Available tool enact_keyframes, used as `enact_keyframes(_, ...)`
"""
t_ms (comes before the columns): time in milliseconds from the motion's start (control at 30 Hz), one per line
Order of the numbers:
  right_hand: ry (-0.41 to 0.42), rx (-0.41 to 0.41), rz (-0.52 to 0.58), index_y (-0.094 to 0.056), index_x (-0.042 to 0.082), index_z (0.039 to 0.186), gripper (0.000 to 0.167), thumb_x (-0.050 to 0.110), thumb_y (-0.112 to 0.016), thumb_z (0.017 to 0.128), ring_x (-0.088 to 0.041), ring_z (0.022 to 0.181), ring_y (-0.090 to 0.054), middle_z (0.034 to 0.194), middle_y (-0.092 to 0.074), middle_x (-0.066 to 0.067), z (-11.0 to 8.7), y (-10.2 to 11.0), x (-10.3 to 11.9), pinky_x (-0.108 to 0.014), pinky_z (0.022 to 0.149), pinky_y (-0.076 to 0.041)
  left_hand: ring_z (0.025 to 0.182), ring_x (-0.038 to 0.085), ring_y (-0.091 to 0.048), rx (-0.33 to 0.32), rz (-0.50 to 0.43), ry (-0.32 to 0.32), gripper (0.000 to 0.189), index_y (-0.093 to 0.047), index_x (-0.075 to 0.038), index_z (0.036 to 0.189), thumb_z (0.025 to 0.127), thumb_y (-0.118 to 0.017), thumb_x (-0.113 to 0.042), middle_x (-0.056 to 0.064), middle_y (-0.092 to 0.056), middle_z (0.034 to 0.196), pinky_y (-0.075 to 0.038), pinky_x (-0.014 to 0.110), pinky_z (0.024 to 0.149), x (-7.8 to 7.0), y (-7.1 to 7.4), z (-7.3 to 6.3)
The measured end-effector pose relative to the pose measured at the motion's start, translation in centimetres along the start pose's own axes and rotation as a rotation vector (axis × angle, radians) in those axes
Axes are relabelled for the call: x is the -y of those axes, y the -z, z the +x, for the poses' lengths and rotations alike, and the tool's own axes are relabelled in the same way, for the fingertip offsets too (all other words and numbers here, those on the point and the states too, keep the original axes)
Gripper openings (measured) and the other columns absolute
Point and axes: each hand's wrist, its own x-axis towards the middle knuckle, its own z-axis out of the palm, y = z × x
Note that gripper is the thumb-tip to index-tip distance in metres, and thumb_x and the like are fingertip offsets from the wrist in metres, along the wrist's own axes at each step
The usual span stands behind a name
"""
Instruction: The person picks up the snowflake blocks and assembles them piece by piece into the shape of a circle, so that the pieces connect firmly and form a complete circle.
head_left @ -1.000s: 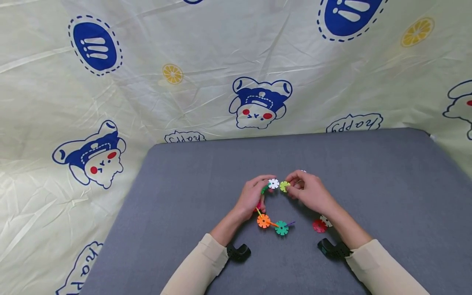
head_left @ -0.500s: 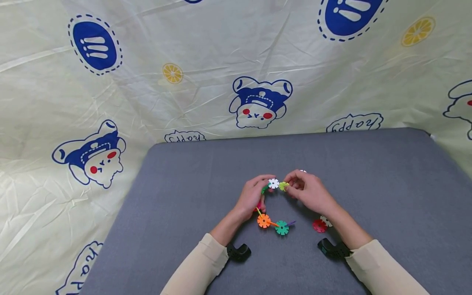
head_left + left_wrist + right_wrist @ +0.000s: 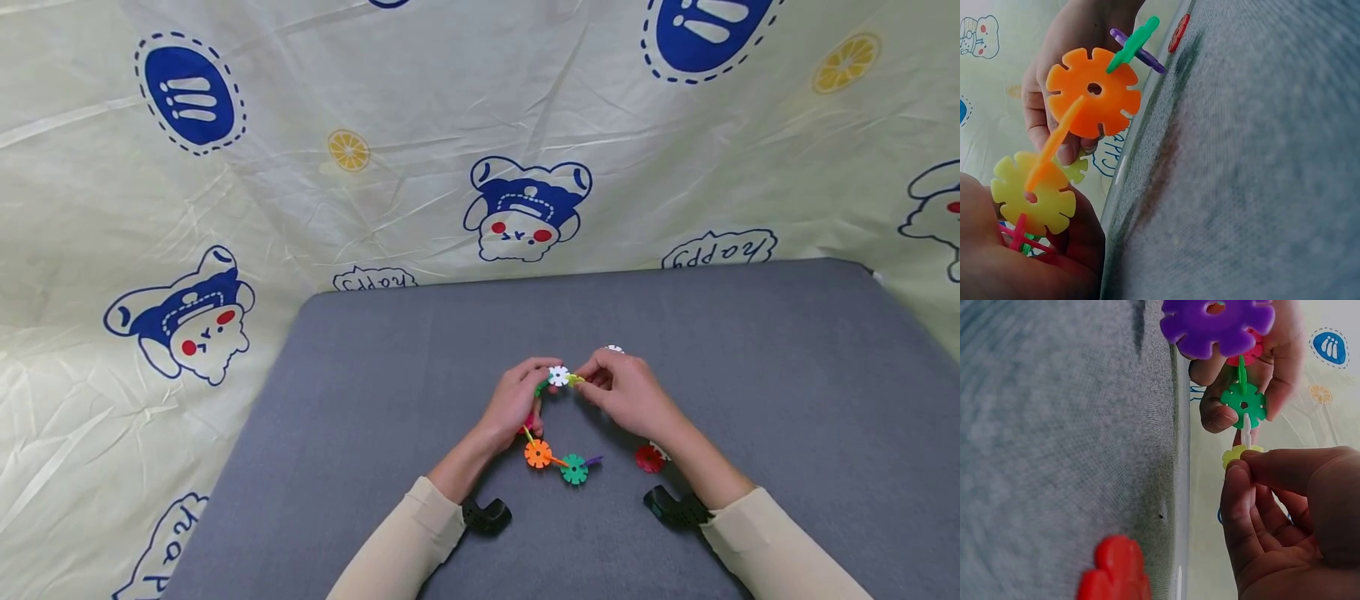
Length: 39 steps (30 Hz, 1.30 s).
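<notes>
My left hand grips a chain of interlocking plastic snowflake discs around its green and pink pieces. A white disc stands out past its fingertips. Between thumb and forefinger, my right hand pinches a yellow-green disc, whose edge meets the white one; how deep the slots engage is hidden. The chain's other end curves toward me, with a yellow disc, an orange disc, a teal disc and a purple disc.
On the grey table, a loose red disc lies by the right forearm, with a white disc partly hidden beside it. Another white disc shows behind the right hand. A printed curtain hangs behind the table.
The yellow-green disc has moved left from a small gap up against the white disc, and has turned from face-on to nearly edge-on. My left hand has barely moved.
</notes>
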Motion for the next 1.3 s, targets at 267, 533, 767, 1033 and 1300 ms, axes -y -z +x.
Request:
enact_keyframes(267,0.037,-0.017,-0.030,-0.064,0.014,0.088,0.011,0.005,-0.071,0.086,-0.016,0.067,-0.053,0.080,-0.058,0.001,-0.1,0.0,0.0,-0.029,0.054,-0.047,0.035,0.013,-0.036,-0.002,0.005,0.004,0.035,-0.060,-0.011,0.127,0.101,-0.046,-0.030,0.026,-0.058,0.096,-0.043,0.027,0.036,-0.3,-0.5,-0.2)
enact_keyframes(533,0.019,-0.029,-0.004,-0.064,0.012,0.090,0.010,0.007,-0.072,0.086,-0.017,0.068,-0.053,0.082,-0.058,0.000,0.0,0.2,-0.2,-0.029,0.055,-0.047,0.043,0.013,-0.044,0.024,0.051,-0.008,0.034,-0.060,-0.011,0.127,0.101,-0.047,-0.029,0.017,-0.063,0.096,-0.043,0.025,0.042,-0.5,-0.4,-0.2)
enact_keyframes(767,-0.020,0.009,0.004,-0.067,0.013,0.097,0.012,0.011,-0.073,0.087,-0.019,0.070,-0.054,0.082,-0.060,0.000,0.1,0.4,-0.1,-0.030,0.057,-0.048,0.045,0.012,-0.040,0.003,0.124,-0.015,0.034,-0.063,-0.012,0.127,0.099,-0.044,-0.021,0.009,-0.061,0.084,-0.037,0.023,0.045,-0.6,-0.4,-0.3)
enact_keyframes(1033,-0.010,0.052,0.039,-0.066,0.010,0.102,0.016,0.008,-0.071,0.088,-0.019,0.073,-0.056,0.086,-0.062,-0.002,0.3,0.6,-0.8,-0.030,0.060,-0.050,0.042,0.011,-0.036,-0.017,0.008,0.007,0.030,-0.065,-0.012,0.116,0.098,-0.041,-0.018,0.005,-0.056,0.079,-0.038,0.023,0.040,-0.5,-0.7,-0.2)
enact_keyframes(1300,-0.069,0.006,0.023,-0.065,0.004,0.109,0.018,0.011,-0.066,0.092,-0.021,0.078,-0.057,0.095,-0.065,-0.006,0.5,2.1,-1.7,-0.032,0.060,-0.050,0.043,0.012,-0.033,-0.006,-0.017,0.036,0.022,-0.062,-0.013,0.111,0.100,-0.050,-0.028,0.004,-0.055,0.078,-0.040,0.026,0.041,0.1,-0.5,0.1)
